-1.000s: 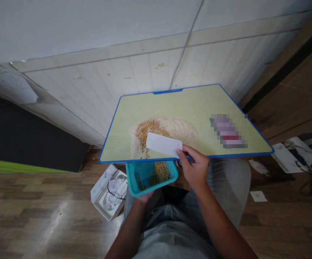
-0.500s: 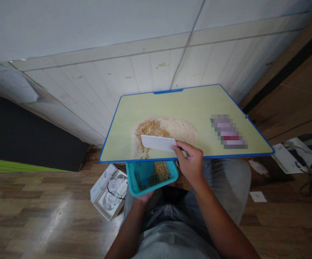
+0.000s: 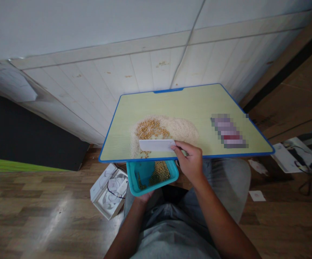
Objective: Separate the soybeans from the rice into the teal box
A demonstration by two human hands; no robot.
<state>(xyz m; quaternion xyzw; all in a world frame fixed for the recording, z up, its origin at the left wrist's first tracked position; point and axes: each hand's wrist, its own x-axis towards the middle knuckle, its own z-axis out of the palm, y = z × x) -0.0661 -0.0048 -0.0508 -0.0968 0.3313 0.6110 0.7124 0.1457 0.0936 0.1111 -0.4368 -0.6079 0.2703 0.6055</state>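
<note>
Yellow beans [image 3: 148, 128] lie in a loose heap on the green tabletop [image 3: 191, 102], with pale grains [image 3: 183, 128] bordering them behind and on both sides. A few beans sit apart from the heap, close to the blue near edge. The right hand [image 3: 189, 158] pinches 1 end of a white card [image 3: 156, 145] between thumb and fingers; the card stands on a long side, or nearly so, just on the near side of the heap. Whether its lower edge touches the tabletop, I cannot tell. The left hand [image 3: 145, 197] is under a teal tray [image 3: 153, 187], apparently bearing it from below; its fingers are hidden, so I cannot tell how they grip. More beans [image 3: 161, 171] lie inside the tray, mostly toward its right side, and the tray's far rim is tucked beneath the tabletop's edge.

The step in hand looks like drawing beans over the edge into the tray. Done well, it calls for setting the card down behind a small batch, lower edge flat on the surface, and pulling slowly and straight. Small batches should bring fewer pale grains along. The tray is best held level and snug under the edge, centred on the card's path. The main risk, I judge, is beans rolling around the card's free end and missing the tray.
</note>
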